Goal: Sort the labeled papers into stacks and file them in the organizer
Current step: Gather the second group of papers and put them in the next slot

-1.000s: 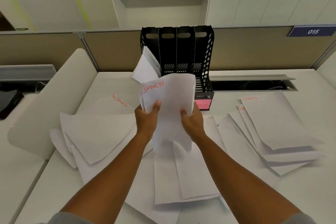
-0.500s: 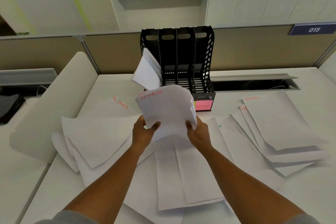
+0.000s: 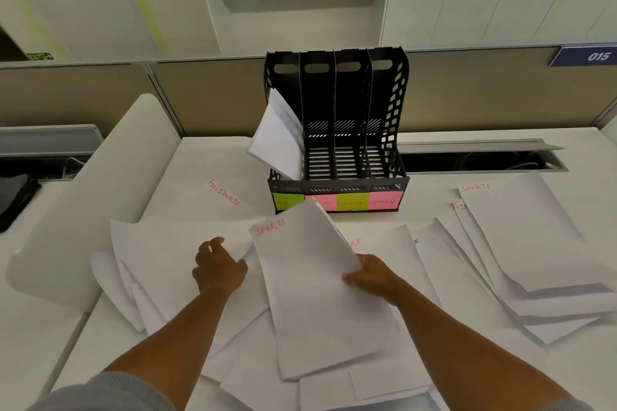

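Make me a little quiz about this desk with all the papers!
1. True or false: every slot of the organizer holds papers.
2. What word is written on top of the stack that the right hand holds?
3. Which hand grips the stack's edge? A) left hand B) right hand

Key: 1 false, only the leftmost slot holds papers. 2 SPORTS. 3 B.
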A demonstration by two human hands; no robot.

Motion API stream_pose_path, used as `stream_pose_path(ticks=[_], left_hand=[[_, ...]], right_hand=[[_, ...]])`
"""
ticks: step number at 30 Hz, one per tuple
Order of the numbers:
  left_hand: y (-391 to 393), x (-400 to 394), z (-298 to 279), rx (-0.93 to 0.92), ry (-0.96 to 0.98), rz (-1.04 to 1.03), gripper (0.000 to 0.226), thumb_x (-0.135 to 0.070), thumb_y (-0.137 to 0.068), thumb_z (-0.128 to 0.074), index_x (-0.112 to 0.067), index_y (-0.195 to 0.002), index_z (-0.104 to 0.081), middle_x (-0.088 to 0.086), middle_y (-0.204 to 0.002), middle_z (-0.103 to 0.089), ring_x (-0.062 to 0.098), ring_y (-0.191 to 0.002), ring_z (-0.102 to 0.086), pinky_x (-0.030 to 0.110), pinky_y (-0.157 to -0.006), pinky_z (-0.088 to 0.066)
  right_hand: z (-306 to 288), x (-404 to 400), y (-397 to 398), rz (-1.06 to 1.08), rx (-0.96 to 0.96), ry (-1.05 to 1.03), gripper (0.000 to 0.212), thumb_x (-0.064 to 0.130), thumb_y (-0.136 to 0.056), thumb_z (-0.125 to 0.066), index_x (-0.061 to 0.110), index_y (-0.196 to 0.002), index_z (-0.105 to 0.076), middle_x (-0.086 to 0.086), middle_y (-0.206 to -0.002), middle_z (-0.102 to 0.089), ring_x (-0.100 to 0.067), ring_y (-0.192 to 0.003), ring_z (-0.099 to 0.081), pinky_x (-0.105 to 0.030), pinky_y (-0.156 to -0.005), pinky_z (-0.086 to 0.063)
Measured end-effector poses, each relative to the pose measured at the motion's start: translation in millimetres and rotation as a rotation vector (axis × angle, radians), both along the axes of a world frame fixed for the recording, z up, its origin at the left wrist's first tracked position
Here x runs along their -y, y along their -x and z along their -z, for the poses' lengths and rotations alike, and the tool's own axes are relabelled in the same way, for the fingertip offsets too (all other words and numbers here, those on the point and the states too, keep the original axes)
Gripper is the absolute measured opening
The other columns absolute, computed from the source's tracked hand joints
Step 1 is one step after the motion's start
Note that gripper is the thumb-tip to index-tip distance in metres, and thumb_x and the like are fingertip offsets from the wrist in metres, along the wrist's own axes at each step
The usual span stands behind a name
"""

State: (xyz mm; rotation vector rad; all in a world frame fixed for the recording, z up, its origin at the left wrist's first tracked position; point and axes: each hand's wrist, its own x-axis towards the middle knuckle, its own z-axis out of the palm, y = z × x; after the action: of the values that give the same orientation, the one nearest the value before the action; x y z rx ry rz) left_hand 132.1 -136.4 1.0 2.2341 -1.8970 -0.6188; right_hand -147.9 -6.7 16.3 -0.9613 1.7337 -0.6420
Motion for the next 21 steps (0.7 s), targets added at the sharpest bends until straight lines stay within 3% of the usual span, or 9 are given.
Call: stream_pose_path(ticks=[5, 8, 13, 18, 21], left_hand=[[-8.1, 6.3, 11.3, 0.174, -0.089, 0.066, 0.077, -0.038, -0.086, -0.062, -0.013, -0.147, -0.023, 0.014, -0.156, -0.020, 0.030, -0.145, -0.020, 0.051, -0.113, -0.024], [-7.5, 7.0, 13.5, 0.240, -0.089, 0.096, 0.070, -0.039, -0.091, -0.054, -0.006, -0.145, -0.022, 0.016, -0.148, -0.033, 0.033, -0.135, -0.036, 0.049, -0.106, -0.034], [-8.2, 9.1, 15.5, 0.383, 0.083, 0.218, 0.042, -0.023, -0.093, -0.047, -0.009, -0.132, -0.039, 0.009, -0.118, -0.055, 0.025, -0.101, -0.059, 0.036, -0.082, -0.045], [11.2, 8.3, -2.3, 0.158, 0.178, 0.225, 0.046, -0.020, -0.085, -0.058, -0.014, -0.128, -0.043, 0.006, -0.107, -0.065, 0.024, -0.083, -0.066, 0.029, -0.062, -0.046], [46.1, 3.1, -17.1, 0.025, 0.116, 0.195, 0.055, -0.028, -0.080, -0.062, -0.016, -0.129, -0.039, 0.007, -0.106, -0.066, 0.026, -0.085, -0.066, 0.028, -0.061, -0.044]], right_hand=[[10.4, 2.4, 2.6, 0.017, 0.019, -0.092, 0.024, 0.004, -0.078, -0.063, 0.016, -0.098, -0.066, -0.010, -0.097, -0.068, -0.021, -0.080, -0.066, -0.030, -0.070, -0.056], [11.4, 6.5, 2.4, 0.032, 0.030, -0.113, 0.021, 0.003, -0.077, -0.064, 0.018, -0.092, -0.065, -0.007, -0.092, -0.068, -0.020, -0.076, -0.065, -0.028, -0.067, -0.055], [14.5, 9.8, 0.4, 0.045, 0.057, -0.145, 0.019, 0.005, -0.078, -0.060, 0.019, -0.091, -0.064, -0.005, -0.089, -0.067, -0.020, -0.076, -0.066, -0.025, -0.058, -0.053], [20.8, 9.7, -2.8, 0.098, 0.038, -0.165, 0.026, 0.005, -0.077, -0.058, 0.010, -0.102, -0.063, -0.012, -0.097, -0.067, -0.026, -0.083, -0.066, -0.033, -0.069, -0.055], [22.3, 10.1, -6.0, 0.132, 0.049, -0.161, 0.028, 0.005, -0.076, -0.057, 0.011, -0.103, -0.061, -0.012, -0.098, -0.067, -0.028, -0.086, -0.066, -0.036, -0.073, -0.055]])
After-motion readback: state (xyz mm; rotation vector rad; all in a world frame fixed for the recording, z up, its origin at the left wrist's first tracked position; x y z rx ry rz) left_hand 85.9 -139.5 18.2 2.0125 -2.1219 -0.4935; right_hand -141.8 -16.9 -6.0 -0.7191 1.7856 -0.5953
